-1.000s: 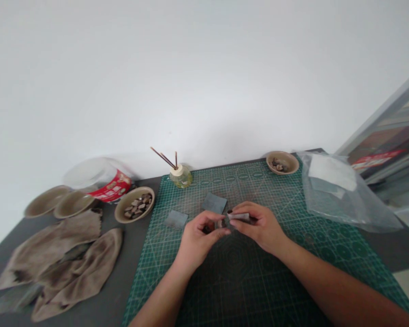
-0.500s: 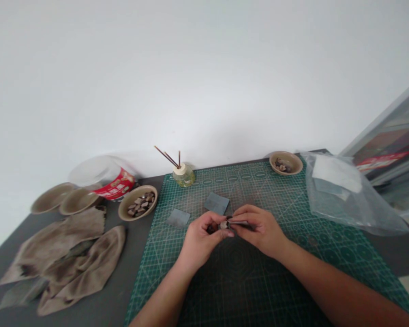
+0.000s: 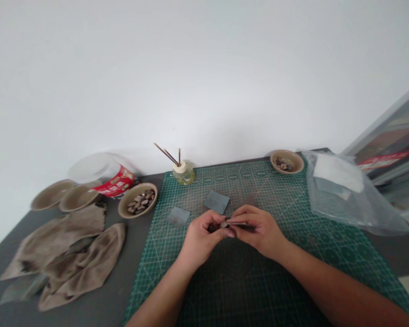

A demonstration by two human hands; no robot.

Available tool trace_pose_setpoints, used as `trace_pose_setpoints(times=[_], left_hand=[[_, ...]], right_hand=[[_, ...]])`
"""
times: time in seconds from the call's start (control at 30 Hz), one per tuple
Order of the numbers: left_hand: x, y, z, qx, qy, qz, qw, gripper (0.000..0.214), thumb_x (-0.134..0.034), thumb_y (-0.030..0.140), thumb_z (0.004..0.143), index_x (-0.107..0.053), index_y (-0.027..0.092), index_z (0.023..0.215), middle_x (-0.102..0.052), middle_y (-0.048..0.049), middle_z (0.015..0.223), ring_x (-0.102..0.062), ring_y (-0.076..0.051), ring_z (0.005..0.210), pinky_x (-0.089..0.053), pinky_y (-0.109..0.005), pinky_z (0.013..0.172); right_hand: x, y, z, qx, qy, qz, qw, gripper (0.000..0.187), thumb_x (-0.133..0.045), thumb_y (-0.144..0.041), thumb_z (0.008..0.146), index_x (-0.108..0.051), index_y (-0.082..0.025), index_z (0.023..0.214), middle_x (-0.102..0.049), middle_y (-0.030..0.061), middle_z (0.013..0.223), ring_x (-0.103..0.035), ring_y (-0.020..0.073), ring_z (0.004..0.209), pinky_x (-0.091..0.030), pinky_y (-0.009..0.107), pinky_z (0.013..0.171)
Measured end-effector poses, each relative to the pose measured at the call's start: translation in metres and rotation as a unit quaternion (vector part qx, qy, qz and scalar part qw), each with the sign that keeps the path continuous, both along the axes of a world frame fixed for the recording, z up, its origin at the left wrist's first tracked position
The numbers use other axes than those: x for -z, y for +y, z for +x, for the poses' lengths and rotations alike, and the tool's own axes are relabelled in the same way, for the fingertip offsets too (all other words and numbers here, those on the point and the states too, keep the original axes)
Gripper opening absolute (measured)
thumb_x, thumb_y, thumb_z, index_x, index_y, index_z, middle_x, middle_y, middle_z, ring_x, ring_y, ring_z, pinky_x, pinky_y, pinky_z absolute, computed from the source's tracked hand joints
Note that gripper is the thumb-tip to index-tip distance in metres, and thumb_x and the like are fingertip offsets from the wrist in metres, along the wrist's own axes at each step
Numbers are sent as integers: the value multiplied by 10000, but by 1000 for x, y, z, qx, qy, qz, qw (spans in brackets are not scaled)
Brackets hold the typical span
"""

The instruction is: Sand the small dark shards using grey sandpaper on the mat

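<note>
Over the middle of the green cutting mat, my left hand pinches a small brownish stone between thumb and fingers. My right hand is closed on a thin grey folded piece of sandpaper, whose edge meets the stone. The fingertips partly hide both things. Just beyond the hands lies a grey sandpaper square, and a smaller, worn sandpaper piece is to its left.
Left of the mat, a bowl holds several stones; brown cloths, two more bowls and a red-labelled tub are nearby. Along the wall stand a reed diffuser and a bowl of stones. A plastic bag lies right.
The sandpaper in my right hand has shifted slightly against the stone and tilted a little. Both hands stay in nearly the same place, and the surroundings are unchanged.
</note>
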State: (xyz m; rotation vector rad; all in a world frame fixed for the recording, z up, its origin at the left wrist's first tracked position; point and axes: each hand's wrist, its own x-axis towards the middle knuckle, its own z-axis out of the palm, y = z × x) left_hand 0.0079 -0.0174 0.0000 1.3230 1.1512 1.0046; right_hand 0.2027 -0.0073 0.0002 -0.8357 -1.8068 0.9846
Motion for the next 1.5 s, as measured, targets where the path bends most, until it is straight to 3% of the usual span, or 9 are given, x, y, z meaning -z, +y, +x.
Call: trace_pose_setpoints(times=[0.13, 0.3, 0.63, 0.8, 0.97, 1.13, 1.3, 1.43, 1.5], left_hand=[[-1, 0, 0, -15, -23, 3, 1000, 218, -809, 206, 685, -656, 167, 835, -659, 30, 680, -581, -112, 621, -436, -215, 610], [1, 1, -2, 10, 2, 14, 1000, 182, -801, 206, 701, -658, 166, 807, -664, 24, 693, -598, -118, 648, -445, -219, 634], [1, 0, -3, 10, -13, 17, 1000, 192, -803, 184, 693, -653, 166, 812, -642, 33, 691, -563, -100, 633, -424, -196, 603], [2, 1, -1, -3, -9, 15, 1000, 215, -816, 183, 667, -626, 164, 765, -624, 36, 673, -548, -99, 621, -417, -196, 593], [-1, 1, -1, 26, 3, 10, 1000, 177, -786, 245, 719, -664, 174, 826, -630, 32, 666, -540, -102, 594, -418, -208, 578], [-2, 0, 0, 7, 23, 14, 1000, 206, -814, 232, 681, -635, 169, 760, -607, 44, 642, -531, -97, 587, -407, -200, 565], [-2, 0, -1, 26, 32, 16, 999, 156, -759, 244, 742, -670, 178, 853, -643, 28, 674, -543, -108, 585, -414, -215, 567], [-2, 0, 0, 6, 46, 24, 999, 203, -805, 220, 682, -611, 168, 714, -616, 37, 647, -549, -109, 605, -414, -209, 575], [-2, -1, 0, 12, 38, 15, 999, 180, -787, 238, 707, -628, 169, 757, -625, 31, 662, -562, -115, 617, -428, -219, 594]], right_hand=[[0, 0, 1, -21, 8, -30, 999, 205, -695, -195, 834, -749, -265, 1018, -687, 26, 946, -672, 135, 838, -541, 243, 725], [2, 3, 3, -26, 20, -39, 999, 186, -692, -231, 847, -749, -269, 1020, -686, 28, 949, -665, 137, 850, -536, 248, 735], [2, -2, 0, -8, -2, 27, 1000, 216, -695, -208, 837, -742, -260, 1042, -686, 32, 936, -661, 123, 794, -530, 223, 672], [2, -4, -2, 46, -34, 87, 995, 268, -712, -219, 825, -733, -259, 1089, -691, 51, 951, -655, 144, 831, -534, 255, 721], [0, -1, 0, -25, 29, -47, 998, 153, -695, -245, 848, -757, -259, 988, -697, 25, 899, -667, 131, 791, -530, 232, 673], [2, 0, 0, 19, -5, -4, 1000, 202, -724, -263, 819, -757, -262, 1018, -694, 33, 908, -662, 137, 786, -526, 243, 675], [-1, 0, 0, -38, 40, -89, 995, 148, -694, -269, 845, -762, -251, 976, -695, 27, 895, -671, 143, 803, -533, 247, 693], [-1, 0, -1, 24, 0, -41, 999, 180, -708, -233, 823, -765, -267, 991, -695, 31, 898, -663, 140, 785, -531, 251, 686], [-1, 1, 1, 6, 5, -55, 998, 173, -708, -240, 825, -765, -266, 986, -689, 28, 895, -660, 138, 781, -528, 246, 678]])
